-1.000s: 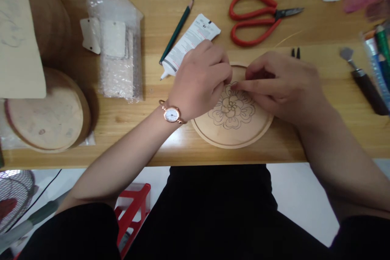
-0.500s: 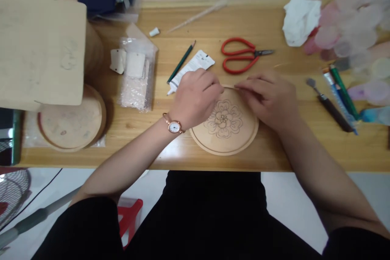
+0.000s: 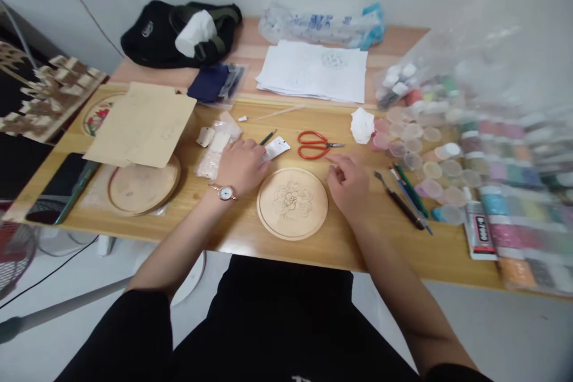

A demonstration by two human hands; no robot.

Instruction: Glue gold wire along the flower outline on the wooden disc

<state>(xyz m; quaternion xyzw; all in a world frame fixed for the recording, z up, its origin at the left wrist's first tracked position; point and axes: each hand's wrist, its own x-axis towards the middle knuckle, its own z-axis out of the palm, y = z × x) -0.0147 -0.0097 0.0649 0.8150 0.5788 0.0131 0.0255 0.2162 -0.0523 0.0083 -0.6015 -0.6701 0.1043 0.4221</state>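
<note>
A round wooden disc (image 3: 292,231) with a flower outline drawn in its middle lies flat on the table between my hands. My left hand (image 3: 244,168), with a watch on its wrist, rests palm down left of the disc. Its fingers lie loosely out beside a white tube (image 3: 277,147) and a dark green pencil (image 3: 268,137), partly covering a clear packet (image 3: 207,164). Right of the disc's rim, my right hand (image 3: 350,188) is curled, index finger and thumb toward the disc. Whether anything small is in those fingers is hidden. Red-handled scissors (image 3: 313,146) lie beyond the disc.
On the right are a dark-handled tool (image 3: 400,206), brushes, a glue tube (image 3: 480,231) and many small pots (image 3: 412,131). Crumpled tissue (image 3: 362,125) sits behind my right hand. Cardboard (image 3: 143,125) covers part of another wooden disc (image 3: 141,191). Paper sheets (image 3: 313,74) lie at the back.
The view has tilted up and shows more of the table and wall. Both hands have drawn apart from above the disc, the left moving left, the right moving right, uncovering the drawn flower.
</note>
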